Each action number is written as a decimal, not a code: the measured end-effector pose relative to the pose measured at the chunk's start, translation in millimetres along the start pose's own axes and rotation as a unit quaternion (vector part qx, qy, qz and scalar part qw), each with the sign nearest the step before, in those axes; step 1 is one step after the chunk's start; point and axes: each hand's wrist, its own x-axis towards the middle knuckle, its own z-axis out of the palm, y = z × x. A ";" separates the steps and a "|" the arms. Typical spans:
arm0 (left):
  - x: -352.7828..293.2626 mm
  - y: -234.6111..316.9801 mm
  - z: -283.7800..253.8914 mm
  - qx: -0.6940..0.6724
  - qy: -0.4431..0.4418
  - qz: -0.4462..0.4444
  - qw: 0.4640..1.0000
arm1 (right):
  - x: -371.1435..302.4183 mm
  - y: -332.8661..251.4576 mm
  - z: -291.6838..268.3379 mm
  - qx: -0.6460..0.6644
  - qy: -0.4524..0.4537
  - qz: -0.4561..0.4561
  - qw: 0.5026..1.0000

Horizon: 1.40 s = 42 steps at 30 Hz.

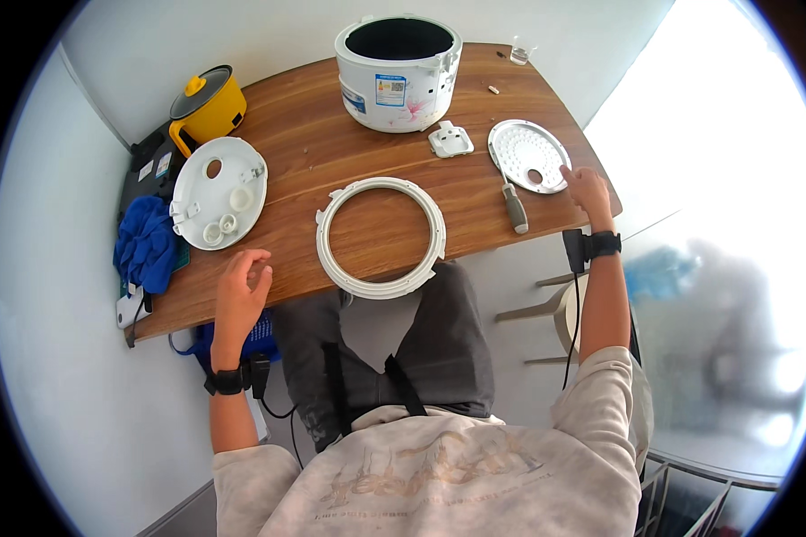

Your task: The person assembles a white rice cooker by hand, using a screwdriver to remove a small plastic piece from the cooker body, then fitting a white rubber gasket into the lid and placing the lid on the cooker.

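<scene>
My left hand (244, 288) hovers by the table's front edge, fingers loosely curled and apart, holding nothing. Closest to it is a round white lid shell (233, 170) with a hole, bearing small round white parts (228, 223). At the right, my right hand (589, 190) has its fingers bent in at the rim of a white perforated disc (521, 143) and appears to grip it. A grey-handled screwdriver (515, 209) leans its shaft over the disc's near edge. Between my hands lies a white plastic ring (435, 216), slightly overhanging the front edge.
A white rice cooker body (394, 98) stands open at the back, with a small white bracket (450, 140) before it. At the left are a yellow pot (217, 114), a blue cloth (146, 243) and a dark case (148, 170). A clear cup (520, 54) stands far right.
</scene>
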 end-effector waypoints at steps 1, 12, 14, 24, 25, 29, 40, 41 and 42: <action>-0.2 0.9 2.1 -0.003 -0.007 -0.003 1.000 | 8.5 2.3 2.3 -0.024 -0.031 -0.001 0.999; -11.3 -4.4 2.7 0.017 -0.069 -0.023 0.997 | 36.8 20.2 9.4 0.335 -0.088 0.115 0.931; -14.2 -8.7 -1.7 0.005 -0.057 -0.024 0.998 | 32.8 27.8 3.8 0.421 -0.100 0.083 0.898; -14.8 -7.2 -5.6 -0.008 -0.054 -0.030 0.998 | -20.4 5.5 -60.3 0.462 0.017 -0.053 0.885; -13.2 -8.3 -4.0 -0.012 -0.047 -0.023 0.999 | -37.1 -6.0 -68.2 0.435 0.056 -0.076 0.896; -8.7 -1.0 -4.2 -0.037 -0.041 -0.020 0.998 | -106.3 -37.2 -75.0 0.359 0.063 -0.244 0.899; 38.3 35.6 15.9 -0.272 -0.133 -0.092 0.949 | -233.4 -121.4 13.5 0.058 0.091 -0.630 0.769; 41.1 36.0 22.2 -0.265 -0.149 -0.098 0.948 | -235.0 -123.1 20.7 0.064 0.093 -0.627 0.771; 42.5 34.2 28.2 -0.259 -0.168 -0.104 0.945 | -236.6 -123.3 26.7 0.069 0.094 -0.623 0.774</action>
